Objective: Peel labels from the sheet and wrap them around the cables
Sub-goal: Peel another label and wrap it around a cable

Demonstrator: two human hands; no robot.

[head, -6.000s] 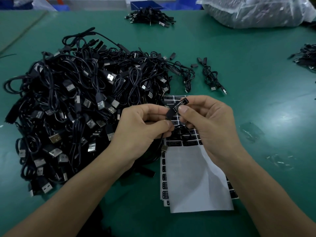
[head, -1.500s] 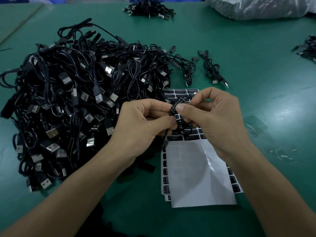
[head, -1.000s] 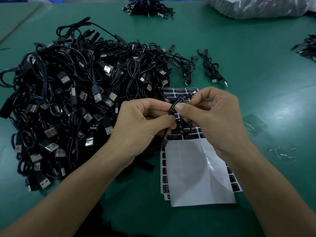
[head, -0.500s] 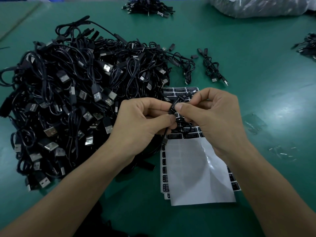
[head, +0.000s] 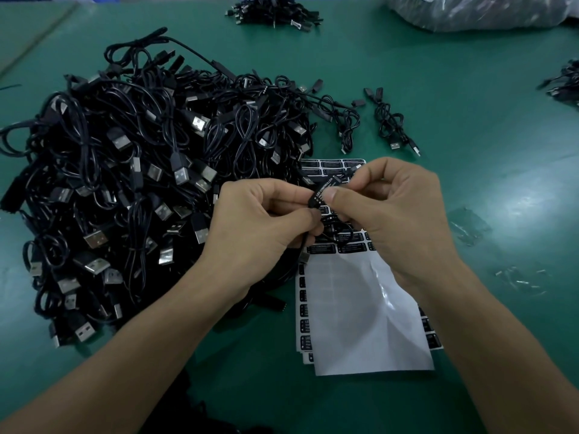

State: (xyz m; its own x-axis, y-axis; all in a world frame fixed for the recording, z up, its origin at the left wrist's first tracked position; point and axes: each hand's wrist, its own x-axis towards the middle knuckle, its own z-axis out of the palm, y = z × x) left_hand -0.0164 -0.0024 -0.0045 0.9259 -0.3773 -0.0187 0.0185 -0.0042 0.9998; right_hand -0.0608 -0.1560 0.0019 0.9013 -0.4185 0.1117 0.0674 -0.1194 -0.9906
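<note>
The left hand (head: 266, 227) and right hand (head: 398, 214), two in all, are holding one cable (head: 344, 227) and one label (head: 326, 187); one big heap (head: 141, 183) is lying at the left edge of the table (head: 470, 189), two small heaps (head: 275, 10) (head: 564, 83) at its far and right edges, one bag (head: 470, 10) in its far right corner

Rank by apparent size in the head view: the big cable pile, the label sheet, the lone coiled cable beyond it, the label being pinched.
1. big cable pile
2. label sheet
3. lone coiled cable, farther off so possibly understated
4. pinched label, smallest though near the camera
</note>
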